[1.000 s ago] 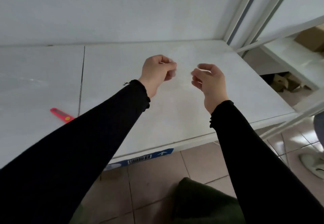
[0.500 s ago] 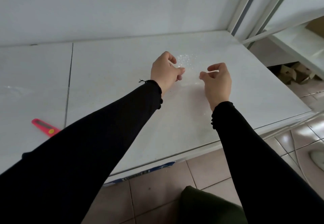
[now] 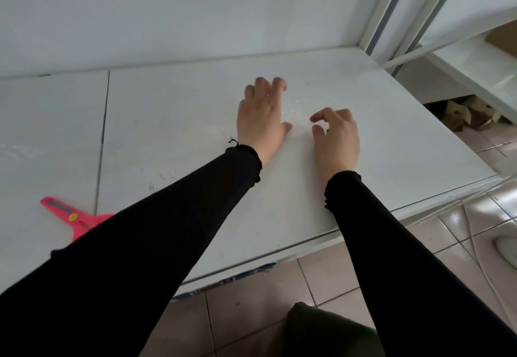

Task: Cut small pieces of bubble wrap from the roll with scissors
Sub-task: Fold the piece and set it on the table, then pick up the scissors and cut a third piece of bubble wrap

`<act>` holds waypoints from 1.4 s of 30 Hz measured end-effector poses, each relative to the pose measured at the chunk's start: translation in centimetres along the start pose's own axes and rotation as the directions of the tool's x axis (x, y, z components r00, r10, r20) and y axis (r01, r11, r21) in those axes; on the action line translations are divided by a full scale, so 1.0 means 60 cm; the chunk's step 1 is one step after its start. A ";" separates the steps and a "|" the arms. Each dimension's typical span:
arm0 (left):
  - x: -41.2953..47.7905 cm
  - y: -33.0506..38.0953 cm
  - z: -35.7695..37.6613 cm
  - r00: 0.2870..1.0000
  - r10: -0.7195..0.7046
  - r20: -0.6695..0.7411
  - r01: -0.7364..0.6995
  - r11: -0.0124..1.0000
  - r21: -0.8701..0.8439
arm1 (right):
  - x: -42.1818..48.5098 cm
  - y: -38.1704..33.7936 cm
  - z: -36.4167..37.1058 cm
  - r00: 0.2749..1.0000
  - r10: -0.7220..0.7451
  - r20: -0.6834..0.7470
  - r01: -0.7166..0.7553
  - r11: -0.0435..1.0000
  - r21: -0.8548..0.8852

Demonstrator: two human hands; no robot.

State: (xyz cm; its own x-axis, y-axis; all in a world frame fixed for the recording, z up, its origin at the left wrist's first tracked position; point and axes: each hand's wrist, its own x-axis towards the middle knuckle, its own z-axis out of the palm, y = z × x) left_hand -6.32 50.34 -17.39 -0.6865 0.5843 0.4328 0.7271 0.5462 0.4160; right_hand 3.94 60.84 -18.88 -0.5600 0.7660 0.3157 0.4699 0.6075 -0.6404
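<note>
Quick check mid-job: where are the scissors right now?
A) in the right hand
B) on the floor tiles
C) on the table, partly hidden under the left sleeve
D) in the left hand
C: the pink scissors lie on the white table, their handle end hidden behind the left sleeve; neither hand holds them.

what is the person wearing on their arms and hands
Both arms are in long black sleeves with small frilled cuffs at the wrists. A loose thread sticks out of the left cuff. The left hand and right hand are bare: no gloves, and no rings or watch show.

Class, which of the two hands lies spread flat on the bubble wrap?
The left hand: open, palm down on the wrap. The right hand is curled.
</note>
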 end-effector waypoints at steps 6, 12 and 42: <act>-0.008 -0.007 0.004 0.977 0.127 0.171 -0.150 0.980 0.130 | -0.002 -0.005 -0.004 0.994 -0.068 0.087 0.082 0.983 -0.163; -0.025 -0.012 -0.001 0.968 0.073 0.239 -0.113 0.981 0.158 | -0.007 -0.004 -0.011 0.990 -0.062 0.125 0.090 0.969 -0.231; -0.404 -0.282 -0.445 0.945 -0.327 -0.027 0.322 0.908 0.267 | -0.345 -0.336 -0.005 0.749 -0.556 0.360 0.518 0.831 0.205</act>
State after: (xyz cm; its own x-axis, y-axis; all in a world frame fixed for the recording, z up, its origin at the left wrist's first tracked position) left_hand -2.14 10.91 -13.54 -0.8863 0.3573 0.2946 0.4413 0.8445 0.3033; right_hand 6.23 32.80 -12.30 -0.9263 0.1607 0.3409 -0.0397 0.8579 -0.5123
